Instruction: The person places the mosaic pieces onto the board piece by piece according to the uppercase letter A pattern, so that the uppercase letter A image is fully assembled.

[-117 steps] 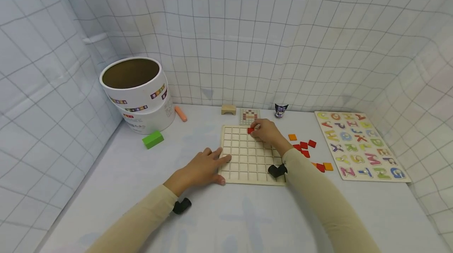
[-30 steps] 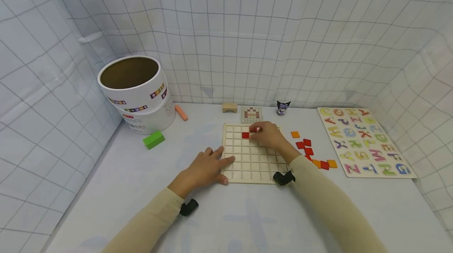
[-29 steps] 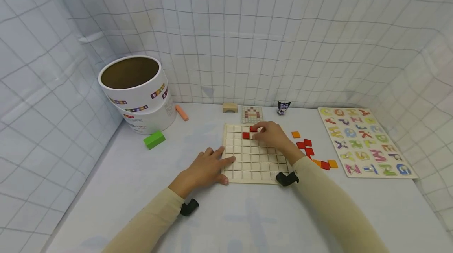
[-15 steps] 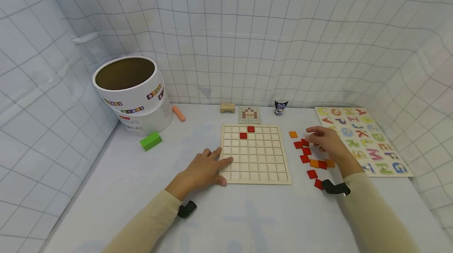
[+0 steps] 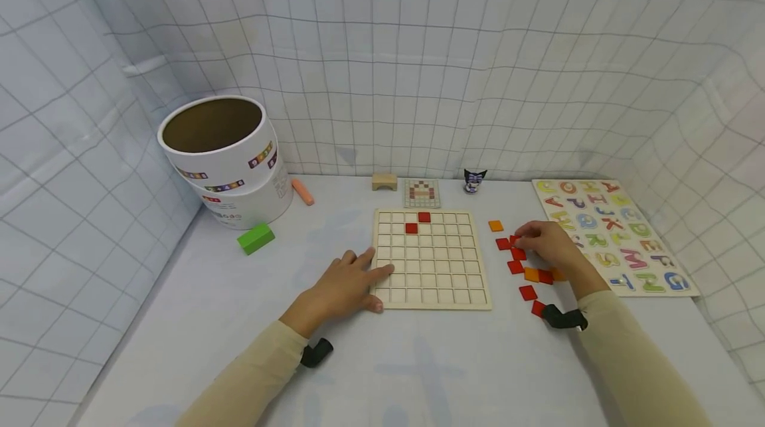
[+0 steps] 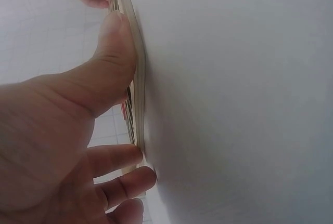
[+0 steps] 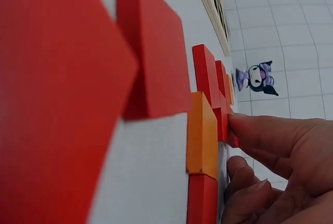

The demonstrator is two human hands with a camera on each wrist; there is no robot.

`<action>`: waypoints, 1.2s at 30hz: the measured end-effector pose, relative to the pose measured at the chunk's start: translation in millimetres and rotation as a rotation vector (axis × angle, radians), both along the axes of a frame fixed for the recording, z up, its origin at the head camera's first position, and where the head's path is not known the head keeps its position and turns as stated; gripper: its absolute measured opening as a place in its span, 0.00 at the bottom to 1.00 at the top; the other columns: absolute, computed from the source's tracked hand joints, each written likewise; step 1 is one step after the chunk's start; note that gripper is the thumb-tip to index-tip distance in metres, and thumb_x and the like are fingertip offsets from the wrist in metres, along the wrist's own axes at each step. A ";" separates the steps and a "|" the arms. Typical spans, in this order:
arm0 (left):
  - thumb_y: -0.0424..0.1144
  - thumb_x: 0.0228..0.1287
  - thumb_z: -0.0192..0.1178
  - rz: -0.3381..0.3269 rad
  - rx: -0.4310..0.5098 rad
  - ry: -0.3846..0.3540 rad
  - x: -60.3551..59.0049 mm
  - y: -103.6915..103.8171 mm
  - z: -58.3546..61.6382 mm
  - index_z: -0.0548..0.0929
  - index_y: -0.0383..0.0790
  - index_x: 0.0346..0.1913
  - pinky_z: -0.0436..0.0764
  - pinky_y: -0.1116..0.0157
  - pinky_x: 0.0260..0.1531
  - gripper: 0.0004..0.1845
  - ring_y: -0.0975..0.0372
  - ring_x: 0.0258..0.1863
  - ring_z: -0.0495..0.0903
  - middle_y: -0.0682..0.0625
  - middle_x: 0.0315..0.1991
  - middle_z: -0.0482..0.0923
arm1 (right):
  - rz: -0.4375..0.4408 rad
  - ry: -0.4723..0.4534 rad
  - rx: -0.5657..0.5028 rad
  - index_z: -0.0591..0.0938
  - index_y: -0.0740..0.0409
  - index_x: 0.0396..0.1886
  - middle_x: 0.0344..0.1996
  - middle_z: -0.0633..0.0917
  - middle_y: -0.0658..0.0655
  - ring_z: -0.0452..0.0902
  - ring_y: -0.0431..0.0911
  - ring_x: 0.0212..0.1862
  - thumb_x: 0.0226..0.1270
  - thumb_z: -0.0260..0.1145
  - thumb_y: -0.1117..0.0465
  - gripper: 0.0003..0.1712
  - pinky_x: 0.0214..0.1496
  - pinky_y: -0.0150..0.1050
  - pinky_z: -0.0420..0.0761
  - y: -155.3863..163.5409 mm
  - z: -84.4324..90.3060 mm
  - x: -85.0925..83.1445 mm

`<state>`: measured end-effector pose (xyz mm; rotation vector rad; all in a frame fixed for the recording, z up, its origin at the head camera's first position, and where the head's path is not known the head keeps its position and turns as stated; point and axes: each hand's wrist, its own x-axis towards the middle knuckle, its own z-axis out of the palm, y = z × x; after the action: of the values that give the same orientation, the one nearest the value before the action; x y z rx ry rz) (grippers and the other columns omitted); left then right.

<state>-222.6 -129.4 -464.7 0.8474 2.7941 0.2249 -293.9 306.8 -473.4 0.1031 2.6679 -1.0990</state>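
Note:
A wooden grid board lies flat in the middle, with two red tiles in its top rows. My left hand rests on the board's left edge with straight fingers; in the left wrist view the thumb presses against the board's rim. Right of the board lie several loose red tiles and orange tiles. My right hand is over that pile, and its fingertips pinch a red tile beside an orange tile.
A white cardboard tub stands at the back left, with a green block and an orange stick near it. A wooden arch, a pattern card and a small figurine line the back. An alphabet puzzle lies far right.
My right hand set a second red tile on the board, then moved right to the loose tiles and lowered its fingers onto a red one. The left hand stayed put.

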 end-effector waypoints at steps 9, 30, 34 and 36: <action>0.61 0.59 0.66 -0.002 0.008 0.003 0.4 1.4 1.3 0.70 0.58 0.76 0.71 0.46 0.57 0.41 0.43 0.65 0.68 0.36 0.78 0.58 | -0.030 -0.007 -0.036 0.73 0.61 0.64 0.48 0.79 0.63 0.72 0.53 0.44 0.78 0.60 0.54 0.22 0.43 0.39 0.75 0.9 0.2 0.2; 0.61 0.59 0.66 0.000 -0.007 -0.003 0.0 1.9 3.2 0.70 0.59 0.76 0.71 0.45 0.58 0.41 0.42 0.65 0.67 0.36 0.78 0.58 | 0.043 -0.060 -0.491 0.72 0.62 0.63 0.29 0.82 0.53 0.75 0.41 0.26 0.68 0.71 0.62 0.27 0.29 0.31 0.76 -94.8 1.1 -28.3; 0.61 0.59 0.67 0.008 -0.003 -0.018 -0.1 2.6 4.1 0.69 0.59 0.76 0.70 0.44 0.60 0.41 0.41 0.66 0.66 0.36 0.78 0.57 | 0.144 -0.004 -0.355 0.75 0.64 0.58 0.31 0.81 0.55 0.74 0.42 0.24 0.68 0.71 0.62 0.23 0.28 0.34 0.75 -118.5 1.0 -34.5; 0.61 0.59 0.67 0.012 -0.004 -0.021 -0.1 2.6 4.5 0.69 0.59 0.76 0.70 0.44 0.59 0.41 0.42 0.66 0.67 0.36 0.78 0.57 | 0.186 0.030 -0.260 0.78 0.61 0.56 0.32 0.81 0.55 0.73 0.44 0.25 0.68 0.71 0.61 0.20 0.30 0.36 0.74 -126.5 2.2 -35.8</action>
<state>-222.7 -126.8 -460.2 0.8231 2.7798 0.2291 -329.7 180.3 -471.2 -0.2074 2.4723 -1.3790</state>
